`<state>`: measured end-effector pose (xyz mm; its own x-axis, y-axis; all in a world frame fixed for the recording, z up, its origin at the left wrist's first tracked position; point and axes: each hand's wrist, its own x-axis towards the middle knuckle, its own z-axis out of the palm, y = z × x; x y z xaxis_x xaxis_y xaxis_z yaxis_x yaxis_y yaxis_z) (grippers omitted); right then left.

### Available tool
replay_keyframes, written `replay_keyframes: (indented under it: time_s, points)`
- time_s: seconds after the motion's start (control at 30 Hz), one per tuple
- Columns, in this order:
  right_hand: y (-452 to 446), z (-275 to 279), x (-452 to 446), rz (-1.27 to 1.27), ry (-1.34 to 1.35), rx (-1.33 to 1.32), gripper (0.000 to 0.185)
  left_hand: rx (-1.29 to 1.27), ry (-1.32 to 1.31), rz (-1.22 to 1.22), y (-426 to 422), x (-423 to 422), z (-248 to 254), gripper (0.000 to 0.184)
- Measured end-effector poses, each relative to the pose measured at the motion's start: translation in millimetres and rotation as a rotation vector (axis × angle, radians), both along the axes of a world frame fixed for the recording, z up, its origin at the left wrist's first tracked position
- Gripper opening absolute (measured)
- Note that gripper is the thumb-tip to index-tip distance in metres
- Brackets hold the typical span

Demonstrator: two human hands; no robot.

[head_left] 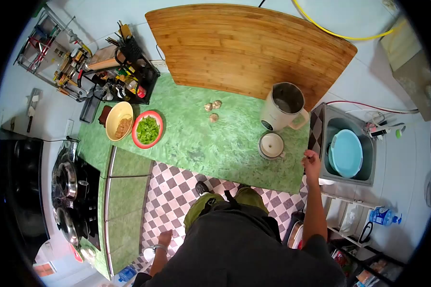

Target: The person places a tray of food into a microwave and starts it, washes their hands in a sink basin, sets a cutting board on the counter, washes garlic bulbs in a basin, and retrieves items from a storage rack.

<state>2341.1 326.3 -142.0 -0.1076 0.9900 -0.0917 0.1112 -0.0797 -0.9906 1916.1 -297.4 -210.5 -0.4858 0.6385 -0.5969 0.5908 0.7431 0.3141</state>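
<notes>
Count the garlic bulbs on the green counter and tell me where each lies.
3. The left bulb and right bulb sit close together, in front of the wooden board; the front bulb lies just nearer the person. None seems hidden.

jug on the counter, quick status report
Left hand low, right hand by counter. Jug upright, open-topped, not held. Round white-topped piece close in front.

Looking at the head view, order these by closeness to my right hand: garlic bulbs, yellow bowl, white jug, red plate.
Nearest your right hand first:
1. White jug, right
2. Garlic bulbs, middle
3. Red plate, left
4. Yellow bowl, farther left
</notes>
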Motion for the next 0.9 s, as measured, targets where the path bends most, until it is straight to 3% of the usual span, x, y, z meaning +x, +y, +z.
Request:
replay_keyframes:
  time_s: [0.03, 0.1, 0.2, 0.23, 0.3, 0.37, 0.43, 0.47, 0.5, 0.57, 0.63, 0.73, 0.9]
  points:
    - [-2, -8, 3, -0.009, -0.003, -0.001, 0.030, -0.039, 0.102, -0.291, -7, 1, -5, 0.021]
    - [-9, -20, 13, -0.035, -0.035, -0.060, 0.029, 0.089, 0.120, -0.337, -26, 4, -18, 0.014]
    - [-15, -14, 7, -0.060, -0.046, -0.089, 0.029, -0.055, -0.090, 0.028, -58, -6, -65, 0.016]
    - [-15, -12, 7, -0.033, -0.072, -0.083, 0.030, -0.061, -0.098, 0.012, -52, -5, -55, 0.016]
    - [-8, -22, 5, 0.003, -0.110, -0.072, 0.030, 0.036, 0.085, -0.315, -24, -3, -19, 0.018]
    - [-5, -21, 1, 0.070, -0.135, -0.058, 0.030, -0.059, 0.092, -0.301, -5, -2, -9, 0.016]
    - [-5, -10, -17, 0.132, -0.285, -0.031, 0.031, 0.005, -0.080, 0.089, -5, 0, -16, 0.021]
    - [0, -28, -19, 0.161, -0.272, 0.053, 0.034, 0.072, 0.046, -0.067, -5, 0, -21, 0.027]
    - [-2, -17, -29, 0.169, -0.260, -0.039, 0.033, 0.129, 0.173, -0.220, -5, 1, -22, 0.034]
    - [-4, -16, -42, 0.201, -0.266, -0.040, 0.030, 0.060, -0.014, 0.215, 4, 8, -14, 0.045]
    - [-4, -27, -49, 0.240, -0.211, -0.045, 0.028, -0.025, -0.132, 0.462, 32, 19, 24, 0.049]
    - [-12, -35, -65, 0.303, -0.124, -0.078, 0.024, 0.047, -0.109, 0.494, 30, 36, 38, 0.050]
    - [-29, -52, -115, 0.446, -0.048, -0.125, 0.019, -0.055, -0.111, 0.640, -5, 59, 37, 0.049]
